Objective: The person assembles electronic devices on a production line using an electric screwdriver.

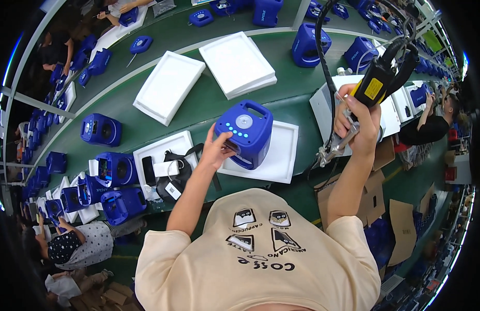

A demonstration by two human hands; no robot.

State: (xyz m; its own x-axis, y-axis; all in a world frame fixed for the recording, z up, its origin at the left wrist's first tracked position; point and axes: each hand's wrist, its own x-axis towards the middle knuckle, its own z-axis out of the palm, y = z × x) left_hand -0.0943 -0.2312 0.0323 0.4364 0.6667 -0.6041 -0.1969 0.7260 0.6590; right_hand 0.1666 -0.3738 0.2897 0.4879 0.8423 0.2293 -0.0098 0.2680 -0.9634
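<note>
A blue portable speaker (245, 132) with a moulded handle stands on a white foam tray (286, 155) before me. On its top, a round dial and a row of buttons glow pale blue. My left hand (216, 150) grips the speaker's left side, one finger on the lit buttons. Raised to the right, my right hand (358, 122) is closed around a black corded tool (377, 83) with a yellow label, which looks like an electric screwdriver. A jointed metal arm (333, 150) runs beside that hand. The tool's tip is hidden.
Two white foam slabs (170, 85) lie beyond the speaker on the green bench (198, 124). Left are a phone (148, 170), a black bag (180, 181) and several blue speaker housings (115, 169). Cardboard boxes (372, 194) stand at right. Other people work nearby.
</note>
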